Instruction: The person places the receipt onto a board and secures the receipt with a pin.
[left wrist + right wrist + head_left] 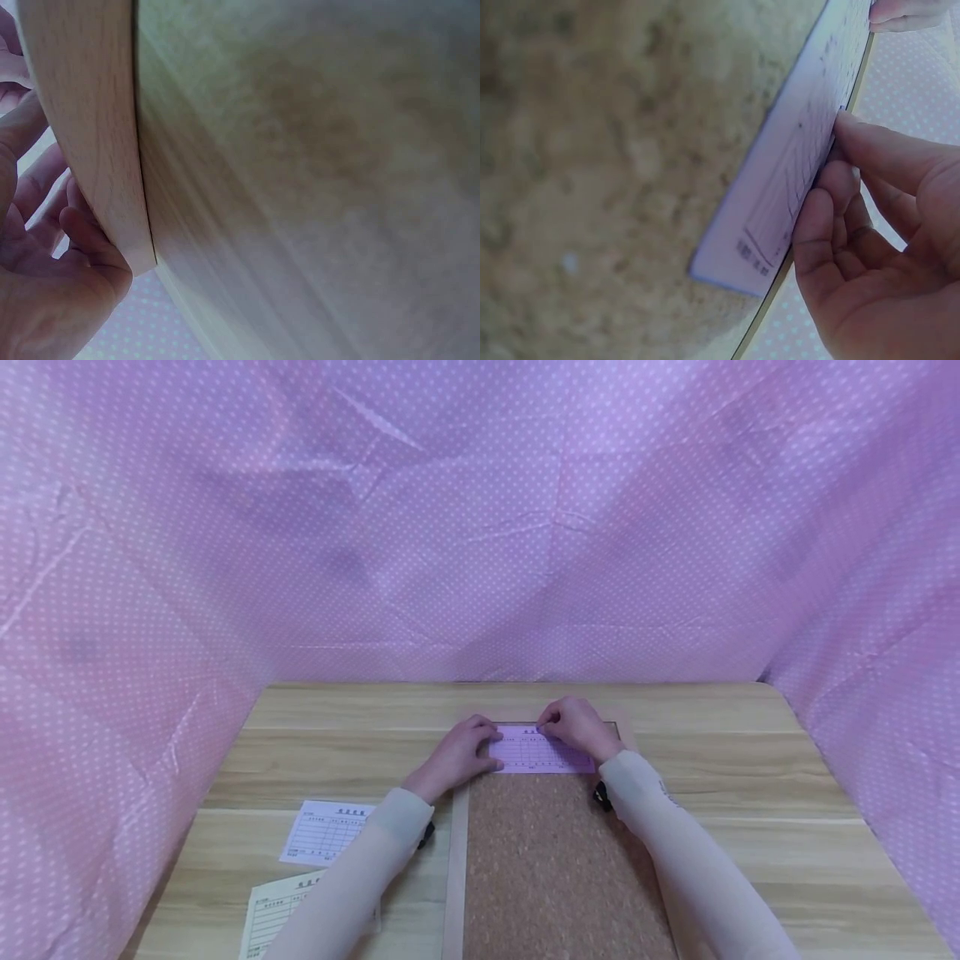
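A pink printed form slip (517, 752) lies across the top end of a cork board (562, 868). My left hand (459, 753) rests at the slip's left edge, thumb near the lower corner and fingers near the upper one. In the left wrist view its fingers (90, 232) lie along the board's wooden frame (90, 120). At the slip's top edge, my right hand (576, 727) pinches a small dark-blue thing (842, 109), mostly hidden by the thumb and fingertips; I cannot tell its kind.
Left of the board, a white printed slip (322, 831) and a yellowish one (273, 914) lie on the wooden table (750, 777), partly under the left sleeve (352, 885). A pink dotted cloth (480, 527) hangs behind and at both sides.
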Available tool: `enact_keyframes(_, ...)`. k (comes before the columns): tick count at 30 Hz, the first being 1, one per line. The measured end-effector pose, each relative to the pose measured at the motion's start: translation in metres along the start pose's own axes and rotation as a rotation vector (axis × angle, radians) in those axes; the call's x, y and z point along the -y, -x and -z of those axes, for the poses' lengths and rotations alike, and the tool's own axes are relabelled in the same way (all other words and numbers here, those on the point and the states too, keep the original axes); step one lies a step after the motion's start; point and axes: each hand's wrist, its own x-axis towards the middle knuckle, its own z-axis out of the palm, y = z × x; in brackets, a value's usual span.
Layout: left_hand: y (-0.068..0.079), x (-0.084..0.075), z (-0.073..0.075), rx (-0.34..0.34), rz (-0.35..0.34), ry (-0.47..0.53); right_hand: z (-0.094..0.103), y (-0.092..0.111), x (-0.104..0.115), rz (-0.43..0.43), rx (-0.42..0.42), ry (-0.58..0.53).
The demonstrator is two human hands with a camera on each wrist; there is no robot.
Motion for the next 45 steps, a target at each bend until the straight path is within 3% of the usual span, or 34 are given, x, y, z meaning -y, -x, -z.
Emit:
enact_keyframes(11, 0.001, -0.001, -0.002, 0.011, 0.003, -0.008, 0.007, 0.014, -0.007, 0.085, 0.015, -0.016)
enact_keyframes(17, 0.007, -0.005, -0.001, 0.017, -0.001, -0.059, 0.011, 0.029, -0.006, 0.159, -0.003, 0.004)
enact_keyframes(29, 0.017, -0.003, -0.002, -0.021, -0.024, -0.142, 0.024, 0.065, -0.005, 0.226, -0.060, 0.050)
enact_keyframes(35, 0.026, -0.008, 0.001, -0.024, -0.031, -0.133, 0.025, 0.085, -0.009, 0.244, -0.087, 0.046)
enact_keyframes(45, 0.053, -0.026, 0.002, -0.122, -0.127, -0.204, 0.019, 0.121, -0.014, 0.273, -0.135, 0.059)
